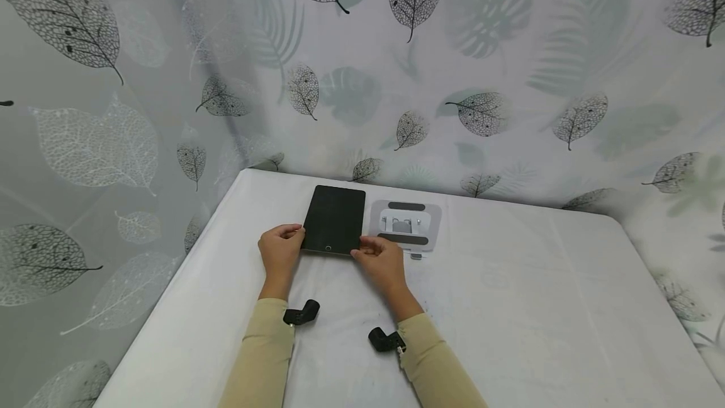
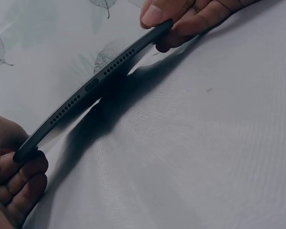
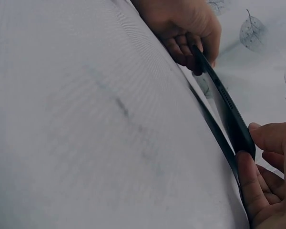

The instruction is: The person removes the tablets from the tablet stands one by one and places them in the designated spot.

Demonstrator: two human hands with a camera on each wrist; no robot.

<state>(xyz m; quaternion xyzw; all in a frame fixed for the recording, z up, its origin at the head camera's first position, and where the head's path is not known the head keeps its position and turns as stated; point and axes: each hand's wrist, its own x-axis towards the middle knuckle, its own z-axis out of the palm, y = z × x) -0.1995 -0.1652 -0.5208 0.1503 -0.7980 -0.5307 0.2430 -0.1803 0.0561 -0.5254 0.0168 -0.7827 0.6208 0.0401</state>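
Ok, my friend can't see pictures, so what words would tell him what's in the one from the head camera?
Two hands hold the near corners of a dark tablet on a white table: the left hand at its left corner, the right hand at its right. A grey stand lies flat just right of the tablet, and leaf-patterned walls stand behind.

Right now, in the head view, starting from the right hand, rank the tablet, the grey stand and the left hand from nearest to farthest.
1. Tablet: the right hand grips its near right corner.
2. Grey stand: lying flat just beyond the right hand, on the tablet's right, not touched.
3. Left hand: across the tablet, gripping its near left corner.
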